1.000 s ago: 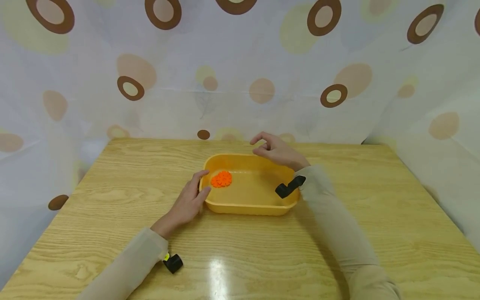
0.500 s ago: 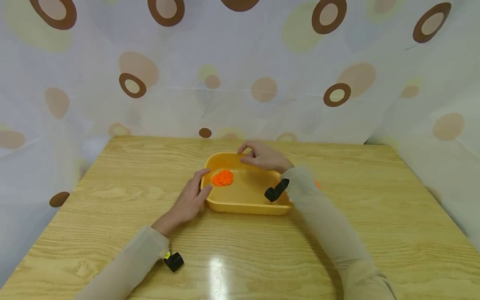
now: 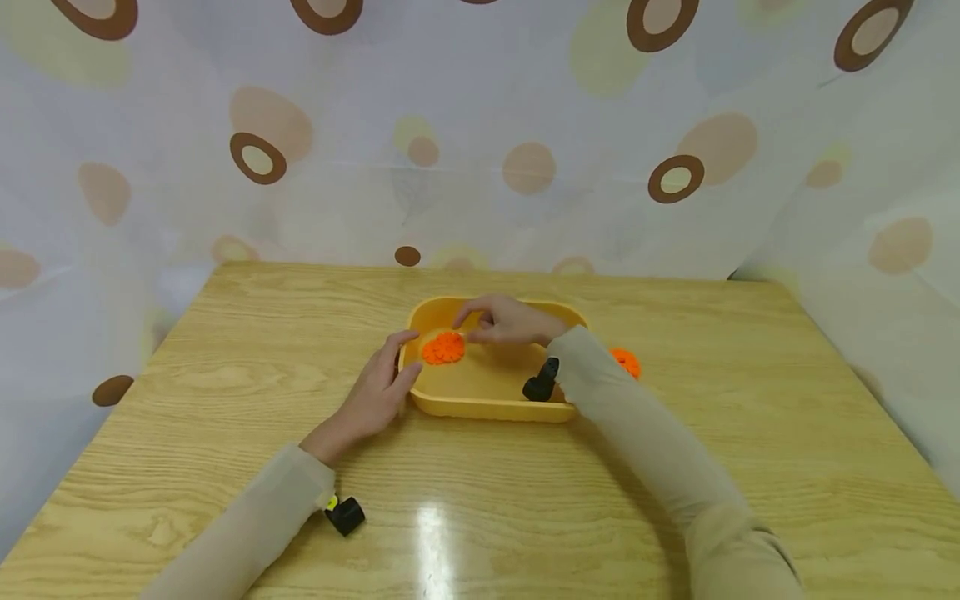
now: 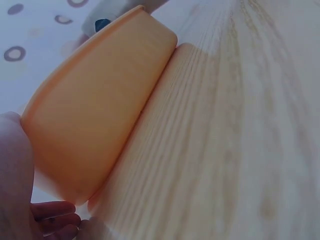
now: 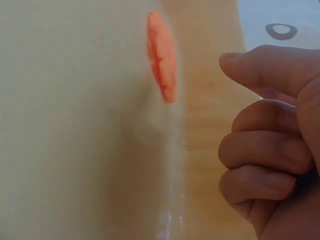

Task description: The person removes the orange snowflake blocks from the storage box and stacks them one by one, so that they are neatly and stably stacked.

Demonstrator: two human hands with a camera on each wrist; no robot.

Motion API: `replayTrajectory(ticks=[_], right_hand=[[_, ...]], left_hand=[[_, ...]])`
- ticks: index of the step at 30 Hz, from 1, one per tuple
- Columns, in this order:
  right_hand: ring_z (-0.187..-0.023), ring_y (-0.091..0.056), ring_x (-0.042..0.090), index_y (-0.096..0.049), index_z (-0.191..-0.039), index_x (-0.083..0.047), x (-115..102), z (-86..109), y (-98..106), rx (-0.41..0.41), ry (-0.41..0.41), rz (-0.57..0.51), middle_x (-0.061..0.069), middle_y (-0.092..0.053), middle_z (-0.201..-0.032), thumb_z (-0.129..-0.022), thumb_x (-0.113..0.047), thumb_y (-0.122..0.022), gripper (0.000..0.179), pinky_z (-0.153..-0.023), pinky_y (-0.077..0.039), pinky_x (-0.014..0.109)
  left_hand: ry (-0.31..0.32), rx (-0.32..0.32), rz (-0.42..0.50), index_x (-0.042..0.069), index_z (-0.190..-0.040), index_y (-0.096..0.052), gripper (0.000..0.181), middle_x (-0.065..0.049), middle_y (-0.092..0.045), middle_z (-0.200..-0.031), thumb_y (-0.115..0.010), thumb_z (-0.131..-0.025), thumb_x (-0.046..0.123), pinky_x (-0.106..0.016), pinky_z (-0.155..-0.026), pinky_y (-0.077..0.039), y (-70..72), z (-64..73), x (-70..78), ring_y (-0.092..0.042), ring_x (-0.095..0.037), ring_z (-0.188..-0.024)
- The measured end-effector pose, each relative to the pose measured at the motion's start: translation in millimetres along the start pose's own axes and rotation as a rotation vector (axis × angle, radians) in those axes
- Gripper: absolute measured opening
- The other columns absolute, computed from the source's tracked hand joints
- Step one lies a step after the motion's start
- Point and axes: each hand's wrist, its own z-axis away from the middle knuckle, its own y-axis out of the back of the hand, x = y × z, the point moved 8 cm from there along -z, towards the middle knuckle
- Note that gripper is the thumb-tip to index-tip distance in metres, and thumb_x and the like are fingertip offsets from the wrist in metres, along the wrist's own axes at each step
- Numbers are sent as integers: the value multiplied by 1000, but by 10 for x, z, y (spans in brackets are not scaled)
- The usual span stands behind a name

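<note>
Pale cloth [image 3: 480, 208] with brown rings and soft ovals backs the room, and here on the wood-grain counter [image 3: 315, 312] we have one yellow tray [image 3: 480, 410], standing flat, with all the interest at its left end! Two hands in play. The left hand [image 3: 372, 390] grips that end, thumb and forefinger spread along the rim, the other fingers tucked against the outside. The right hand [image 3: 508, 322] hangs over the tray, forefinger and thumb apart, the remaining three fingers folded in, nothing held. Just beside its fingertips lies the prize: a clump of orange pieces [image 3: 444, 348] on the tray floor, notched at the edges, overlapping so closely that I can't give an honest count; two at least, I'd say. One more patch of orange, the outlying piece [image 3: 628, 360], sits on the counter right of the tray, partly behind the sleeve [image 3: 652, 425], so I'll call it one with caution. And two black wrist cameras [image 3: 346, 517], one per arm. As I judge it, this is the reach for a pick-up; the next move calls for lowering the forefinger and thumb onto one edge and pinching a single piece free, tray held steady.
</note>
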Motion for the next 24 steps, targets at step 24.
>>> replayTrajectory(ticks=[24], right_hand=[[-48, -32, 10, -57, -134, -13, 167, -91, -219, -86, -60, 98, -4, -36, -55, -89, -20, -69, 47, -52, -31, 21]], left_hand=[[-11, 7, -4, 4, -142, -36, 44, -12, -49, -93, -45, -102, 20, -37, -78, -36, -9, -4, -1, -44, -25, -85]])
